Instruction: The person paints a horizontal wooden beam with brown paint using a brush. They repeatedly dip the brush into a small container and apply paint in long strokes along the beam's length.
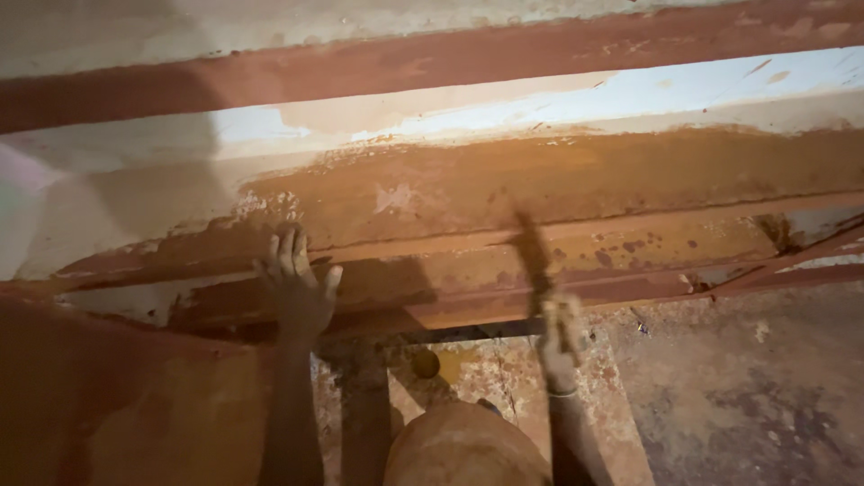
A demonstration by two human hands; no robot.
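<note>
Head view, the only one supplied. Two hands are seen, both raised toward a set of rust-red beams.

The left hand [295, 286] is laid flat against one beam [504, 193], the broad orange-brown one that crosses the frame from left to right. Its fingers [286, 250] are spread open and grip nothing; the palm is pressed to the beam's lower edge. The forearm runs straight down to the bottom of the frame.

The right hand [560, 335] is closed round the handle of one brush [533, 256]. The brush is blurred; its dark upper end stands against the lower ledge [630, 252] of the same beam, right of the left hand and well apart from it. Whether the bristles touch the metal cannot be told.

Three long members are counted: a dark red bar [432, 58] at the top, the broad beam in the middle, and a thin red rail [792, 265] slanting off at lower right. A pale, whitish strip [684, 90] lies between the top bar and the broad beam.

Below the hands, one rounded tan object [463, 445] is seen at the bottom edge; its kind cannot be told. A stained concrete floor [747, 387] lies beyond.
</note>
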